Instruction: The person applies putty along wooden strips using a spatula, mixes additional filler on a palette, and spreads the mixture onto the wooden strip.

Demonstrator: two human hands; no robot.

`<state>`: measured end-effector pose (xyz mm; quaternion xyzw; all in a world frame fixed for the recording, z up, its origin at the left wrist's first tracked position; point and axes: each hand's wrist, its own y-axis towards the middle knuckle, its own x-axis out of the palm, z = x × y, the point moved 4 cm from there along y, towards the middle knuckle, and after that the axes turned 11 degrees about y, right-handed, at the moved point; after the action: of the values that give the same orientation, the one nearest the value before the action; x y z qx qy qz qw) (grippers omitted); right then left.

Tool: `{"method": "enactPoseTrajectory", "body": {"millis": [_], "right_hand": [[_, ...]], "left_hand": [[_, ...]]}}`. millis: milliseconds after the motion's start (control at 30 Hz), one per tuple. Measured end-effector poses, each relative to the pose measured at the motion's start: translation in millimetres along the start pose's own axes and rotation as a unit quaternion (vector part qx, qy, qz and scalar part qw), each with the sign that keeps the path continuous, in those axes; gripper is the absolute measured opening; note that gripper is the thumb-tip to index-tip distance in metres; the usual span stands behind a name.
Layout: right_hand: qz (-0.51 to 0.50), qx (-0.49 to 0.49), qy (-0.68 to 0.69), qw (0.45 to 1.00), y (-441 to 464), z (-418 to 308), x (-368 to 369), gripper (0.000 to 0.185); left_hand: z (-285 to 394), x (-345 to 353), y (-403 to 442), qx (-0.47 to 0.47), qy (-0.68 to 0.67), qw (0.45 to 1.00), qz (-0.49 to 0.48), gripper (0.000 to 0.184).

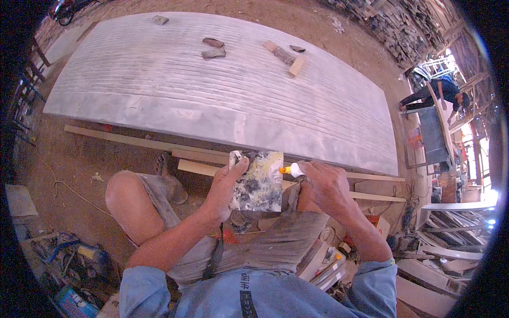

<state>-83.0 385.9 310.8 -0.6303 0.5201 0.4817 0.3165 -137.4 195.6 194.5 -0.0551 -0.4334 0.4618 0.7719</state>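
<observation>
My left hand [229,180] grips the left edge of a small square board [257,183] smeared with white, yellow and black material, the thumb on top. A small white bottle [295,169] with a yellow-orange tip is held in my right hand [323,183]. Its tip points left at the board's right edge, beside a white smear. Past both hands lies a large ribbed grey-white panel [222,95]. On the panel are a wood block [297,66] with a dark wrapped middle and several small dark pieces, one of them a brown scrap [213,42].
Wooden strips [132,140] run under the panel's near edge. Tools and cables [79,259] lie at lower left. At right a person [448,93] bends by a table [432,135]. Stacked boards [450,233] stand at lower right, and a wood pile [387,26] is at upper right.
</observation>
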Motion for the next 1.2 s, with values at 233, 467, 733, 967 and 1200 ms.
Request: {"method": "enactPoseTrajectory", "body": {"millis": [233,467,733,967,1200], "right_hand": [[-0.041,0.02,-0.007,0.999,-2,4,5,0.035],[-0.037,0.04,-0.016,0.998,-1,3,17,0.032],[0.24,0.373,0.484,0.755,-115,60,0,0.026],[0.42,0.477,0.37,0.678,-328,106,47,0.039],[0.216,0.616,0.054,0.756,-448,62,190,0.062]], "left_hand": [[2,0,-1,-0.006,0.002,1.0,0.017,0.028],[1,-6,0,-0.014,0.041,0.999,-0.008,0.028],[-13,-18,10,-0.028,-0.039,0.999,0.004,0.04],[-9,-18,-9,0.014,0.038,0.994,0.098,0.052],[-26,-11,12,-0.001,0.067,0.996,0.052,0.038]]}}
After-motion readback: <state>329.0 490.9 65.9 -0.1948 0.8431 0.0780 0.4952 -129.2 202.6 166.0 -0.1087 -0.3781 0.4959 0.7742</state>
